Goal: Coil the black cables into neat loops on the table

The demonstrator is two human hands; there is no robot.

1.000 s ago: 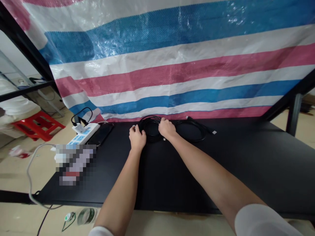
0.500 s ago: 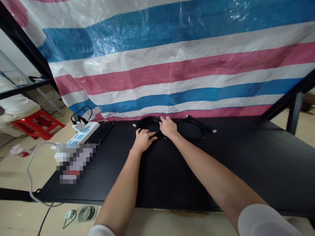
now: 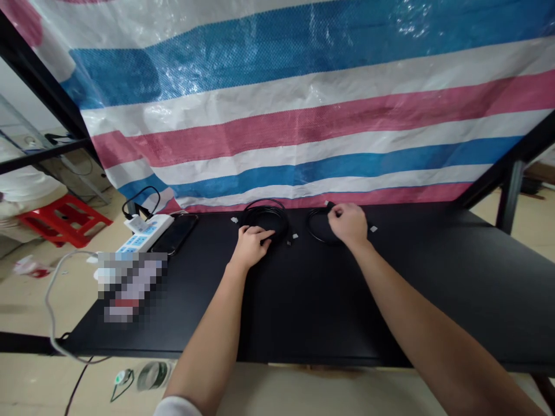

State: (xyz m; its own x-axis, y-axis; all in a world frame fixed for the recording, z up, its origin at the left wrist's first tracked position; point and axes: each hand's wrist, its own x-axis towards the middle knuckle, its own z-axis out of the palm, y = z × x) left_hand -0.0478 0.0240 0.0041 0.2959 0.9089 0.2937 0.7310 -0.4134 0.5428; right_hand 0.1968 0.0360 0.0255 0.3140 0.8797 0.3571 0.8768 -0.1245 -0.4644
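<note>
Hands (image 3: 250, 247) have parted; right hand (image 3: 349, 224) moved to right-side cable (image 3: 309, 229).

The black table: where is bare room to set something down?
On the table, the widest bare patch lies between the right forearm and right edge; another, between right forearm and left forearm, toward the front edge. Crowded: the back middle, with left hand, left cable coil, right hand, right cable coil; and the left end, with power strip and phone.
</note>
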